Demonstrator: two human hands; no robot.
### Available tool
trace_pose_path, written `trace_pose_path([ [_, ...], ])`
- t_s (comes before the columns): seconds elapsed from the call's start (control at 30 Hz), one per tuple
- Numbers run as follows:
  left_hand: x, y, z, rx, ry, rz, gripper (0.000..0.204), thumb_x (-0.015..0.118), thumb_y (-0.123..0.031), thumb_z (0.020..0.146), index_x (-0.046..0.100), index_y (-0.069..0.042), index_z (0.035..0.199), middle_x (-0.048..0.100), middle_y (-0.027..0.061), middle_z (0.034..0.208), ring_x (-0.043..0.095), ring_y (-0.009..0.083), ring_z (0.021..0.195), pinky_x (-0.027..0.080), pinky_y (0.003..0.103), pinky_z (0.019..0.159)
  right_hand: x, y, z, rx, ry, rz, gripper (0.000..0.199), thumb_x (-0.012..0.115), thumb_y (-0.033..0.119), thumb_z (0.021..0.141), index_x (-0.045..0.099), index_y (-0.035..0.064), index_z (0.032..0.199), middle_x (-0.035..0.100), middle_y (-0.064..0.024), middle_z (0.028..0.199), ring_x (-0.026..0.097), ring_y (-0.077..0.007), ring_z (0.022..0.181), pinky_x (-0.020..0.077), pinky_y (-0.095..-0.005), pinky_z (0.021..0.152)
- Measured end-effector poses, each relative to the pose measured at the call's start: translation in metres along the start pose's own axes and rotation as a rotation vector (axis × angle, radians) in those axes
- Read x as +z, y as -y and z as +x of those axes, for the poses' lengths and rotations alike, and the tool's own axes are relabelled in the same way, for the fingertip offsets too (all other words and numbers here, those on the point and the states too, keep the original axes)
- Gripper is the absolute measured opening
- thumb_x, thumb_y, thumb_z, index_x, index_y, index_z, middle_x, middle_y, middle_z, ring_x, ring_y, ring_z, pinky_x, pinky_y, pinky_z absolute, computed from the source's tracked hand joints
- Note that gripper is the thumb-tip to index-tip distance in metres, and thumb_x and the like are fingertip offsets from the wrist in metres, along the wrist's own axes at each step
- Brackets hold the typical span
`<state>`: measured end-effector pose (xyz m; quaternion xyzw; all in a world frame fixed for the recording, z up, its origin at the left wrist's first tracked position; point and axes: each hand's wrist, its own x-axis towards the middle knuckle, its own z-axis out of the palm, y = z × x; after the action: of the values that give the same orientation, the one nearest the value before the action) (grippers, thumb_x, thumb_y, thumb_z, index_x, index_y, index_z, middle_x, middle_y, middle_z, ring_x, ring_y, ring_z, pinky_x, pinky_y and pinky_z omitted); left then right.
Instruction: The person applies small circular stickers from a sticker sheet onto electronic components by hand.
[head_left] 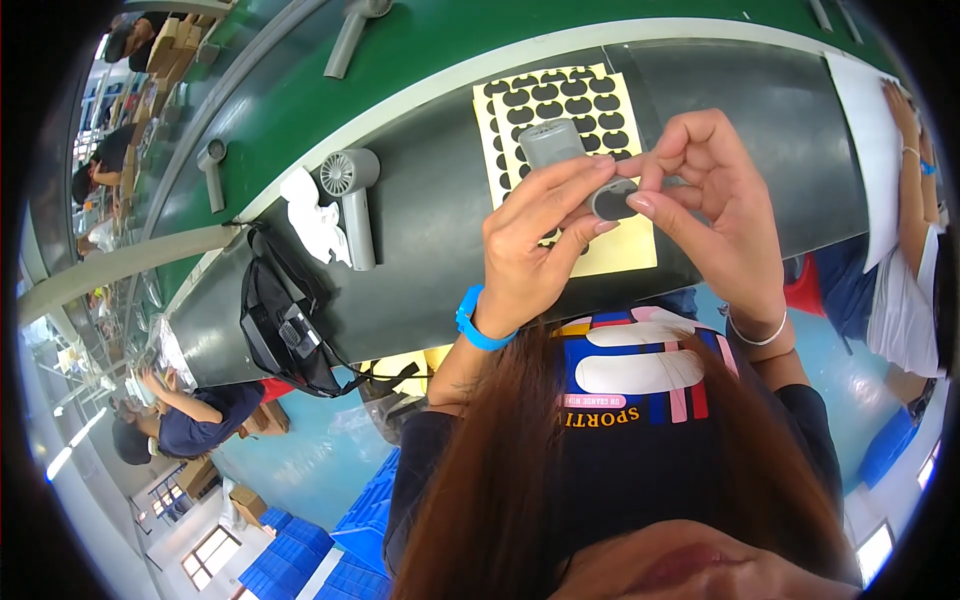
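And here the left hand (530, 240) gripped a grey handheld fan (552, 142) while the right hand (725, 205), at three o'clock, narrowly pinched the edge of its black oval patch (617, 203), seemingly sticker placement, calling next for an even press!

Bright light; ceiling lamp (60, 463) glaring; edges bent, corners black.

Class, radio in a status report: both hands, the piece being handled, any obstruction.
Left hand gripping grey device. Right hand, thumb at edge of dark oval. Yellow sticker sheets beneath; nothing visibly blocking either hand.
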<state>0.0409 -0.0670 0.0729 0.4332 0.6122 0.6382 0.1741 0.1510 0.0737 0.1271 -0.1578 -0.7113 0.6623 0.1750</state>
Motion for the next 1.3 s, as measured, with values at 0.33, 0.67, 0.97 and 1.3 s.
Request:
trace_pose_path([
  [0.33, -0.0018, -0.0023, 0.0003, 0.013, 0.009, 0.037, 0.042, 0.063, 0.012, 0.074, 0.064, 0.0, 0.115, 0.061, 0.0147, 0.114, 0.065, 0.0162, 0.08, 0.057, 0.026, 0.069, -0.0001, -0.0023, -0.0014, -0.037, -0.026, 0.075, 0.029, 0.063, -0.005, 0.083, 0.045, 0.0027, 0.104, 0.058, -0.0044, 0.084, 0.064, -0.0147, 0.094, 0.0528, -0.0253, 0.074],
  [0.67, -0.003, -0.0014, -0.0011, 0.014, 0.019, 0.04, 0.042, 0.062, 0.013, 0.074, 0.064, 0.0, 0.114, 0.061, 0.0148, 0.114, 0.065, 0.0165, 0.081, 0.058, 0.027, 0.069, 0.0014, -0.0009, -0.0015, -0.037, -0.017, -0.014, 0.03, 0.064, -0.005, 0.082, 0.045, 0.0032, 0.103, 0.058, -0.004, 0.083, 0.064, -0.0146, 0.094, 0.0525, -0.0254, 0.075],
  [0.97, -0.0013, 0.0002, -0.0014, 0.024, 0.024, 0.039, 0.043, 0.066, 0.012, 0.075, 0.064, 0.0, 0.116, 0.06, 0.0142, 0.115, 0.057, 0.0099, 0.077, 0.053, 0.022, 0.063, 0.0, -0.0007, -0.0009, -0.035, -0.021, -0.006, 0.03, 0.064, -0.005, 0.082, 0.044, 0.0039, 0.104, 0.059, -0.004, 0.082, 0.065, -0.0145, 0.092, 0.0521, -0.0247, 0.075],
  [1.3, -0.0007, 0.0004, -0.0024, 0.021, 0.044, 0.035, 0.043, 0.062, 0.015, 0.077, 0.063, 0.0, 0.117, 0.059, 0.0144, 0.117, 0.058, 0.0106, 0.077, 0.054, 0.023, 0.064, -0.0002, 0.0028, -0.0014, 0.059, -0.004, -0.015, 0.033, 0.063, -0.007, 0.081, 0.043, 0.0055, 0.104, 0.055, -0.0031, 0.085, 0.061, -0.0158, 0.099, 0.0508, -0.0243, 0.078],
])
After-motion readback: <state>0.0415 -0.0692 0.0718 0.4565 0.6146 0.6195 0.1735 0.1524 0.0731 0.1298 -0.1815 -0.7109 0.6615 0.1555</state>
